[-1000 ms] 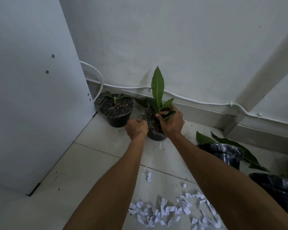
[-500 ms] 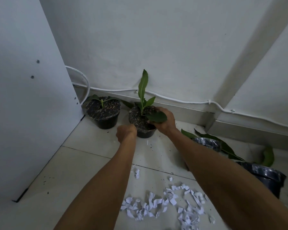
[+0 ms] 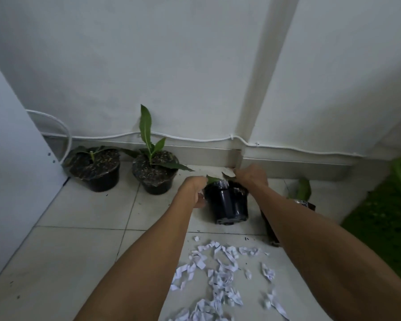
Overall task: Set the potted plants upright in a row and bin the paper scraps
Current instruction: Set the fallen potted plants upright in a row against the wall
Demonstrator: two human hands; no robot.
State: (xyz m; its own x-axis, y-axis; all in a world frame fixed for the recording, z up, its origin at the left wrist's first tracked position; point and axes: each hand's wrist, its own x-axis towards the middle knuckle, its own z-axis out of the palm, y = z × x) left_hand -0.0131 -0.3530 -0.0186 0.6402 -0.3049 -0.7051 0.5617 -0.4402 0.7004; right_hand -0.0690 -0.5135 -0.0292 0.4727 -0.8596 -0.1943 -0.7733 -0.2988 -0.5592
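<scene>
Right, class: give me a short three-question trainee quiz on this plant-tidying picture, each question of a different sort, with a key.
1. True or false: the paper scraps are already binned.
2. How many pots stand upright by the wall, apart from the hands?
3. The left hand and right hand grip: A) a cable B) the black pot C) the scraps.

Key: 1. False, they lie on the floor. 2. Two: the corner pot and the tall-leaf pot. 3. B.

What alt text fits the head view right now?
Both hands, left hand and right hand, grip a black pot on the tiled floor; two potted plants stand upright by the wall, paper scraps nearer.
</scene>
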